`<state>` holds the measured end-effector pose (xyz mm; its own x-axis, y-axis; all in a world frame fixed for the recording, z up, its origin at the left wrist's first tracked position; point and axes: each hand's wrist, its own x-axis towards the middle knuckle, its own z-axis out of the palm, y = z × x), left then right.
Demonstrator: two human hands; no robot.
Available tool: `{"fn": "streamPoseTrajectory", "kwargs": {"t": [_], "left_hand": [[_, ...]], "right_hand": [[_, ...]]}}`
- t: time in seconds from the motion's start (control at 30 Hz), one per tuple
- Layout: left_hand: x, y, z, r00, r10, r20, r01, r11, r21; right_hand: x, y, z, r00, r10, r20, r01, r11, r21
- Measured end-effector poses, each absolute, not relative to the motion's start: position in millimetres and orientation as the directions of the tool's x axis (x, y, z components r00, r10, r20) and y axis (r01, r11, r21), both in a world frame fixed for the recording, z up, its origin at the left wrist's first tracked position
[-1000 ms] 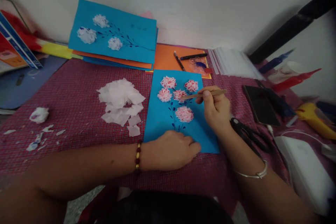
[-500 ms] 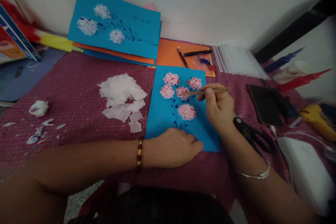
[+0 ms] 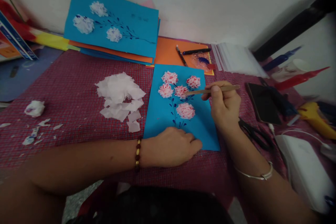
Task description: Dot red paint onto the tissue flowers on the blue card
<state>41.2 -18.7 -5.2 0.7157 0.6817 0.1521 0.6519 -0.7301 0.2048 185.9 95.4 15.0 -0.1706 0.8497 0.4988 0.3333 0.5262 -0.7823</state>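
right hand [image 3: 225,106] is pinching a wooden stick [image 3: 213,90] mid-shaft, tip reaching the tissue flowers [image 3: 181,91] just left of it | left hand [image 3: 173,147] is lying flat, gripping nothing, pinning the blue card [image 3: 162,112] beneath it (light, floppy, likely sliding easily) | flowers seeming fragile

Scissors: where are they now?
Head view, right side: the scissors lie on the checked cloth beside the right hand holding a stick, between the blue card and the white box.
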Motion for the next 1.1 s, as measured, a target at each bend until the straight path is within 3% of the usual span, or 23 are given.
{"fn": "streamPoseTrajectory", "kwargs": {"t": [0.2, 0.4, 0.8, 1.1], "left_hand": [[40.9, -18.4, -4.7, 0.723, 0.677, 0.136, 0.645, -0.733, 0.215], [40.7, -18.6, -5.4, 0.726, 0.673, 0.141, 0.641, -0.736, 0.216], [41.2, -17.9, -6.3, 0.723, 0.679, 0.127, 0.652, -0.732, 0.200], [40.3, -17.9, -5.4, 0.739, 0.666, 0.105, 0.640, -0.742, 0.198]], "right_hand": [[184.4, 97.2, 13.6, -0.213, 0.843, 0.493, 0.361, 0.537, -0.762], [187.9, 93.7, 20.1, -0.137, 0.852, 0.505, 0.283, 0.523, -0.804], [182.6, 96.6, 13.1, -0.252, 0.843, 0.475, 0.381, 0.538, -0.752], [193.4, 94.3, 28.1, -0.057, 0.844, 0.533, 0.210, 0.532, -0.820]]}}
